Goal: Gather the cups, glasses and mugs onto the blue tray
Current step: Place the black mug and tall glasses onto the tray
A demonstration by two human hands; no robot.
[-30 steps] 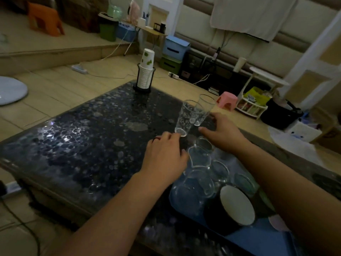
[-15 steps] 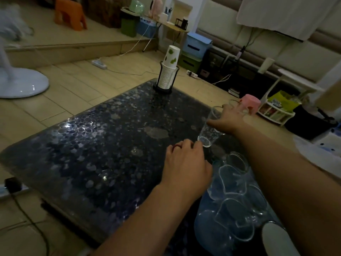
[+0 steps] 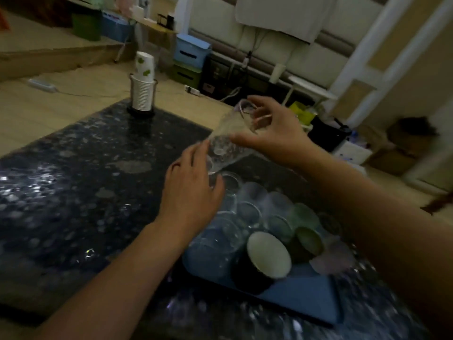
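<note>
A clear glass [image 3: 226,141] hangs tilted above the far end of the blue tray [image 3: 306,298]. My right hand [image 3: 277,133] grips it near the rim, thumb on its side. My left hand [image 3: 188,192] curls round its lower end; blur hides whether a second glass is there. On the tray stand several clear glasses [image 3: 247,212], a black mug [image 3: 267,256] with a white inside and a green cup [image 3: 308,239].
The tray lies at the near right of a dark speckled table [image 3: 73,180]. A stack of paper cups in a black holder [image 3: 143,92] stands at the table's far corner. Boxes, cables and a small white table crowd the floor beyond.
My right hand has lifted the glass up off the table and drawn it back over the tray. My left hand stays at the glass's base. The view has swung towards the tray.
</note>
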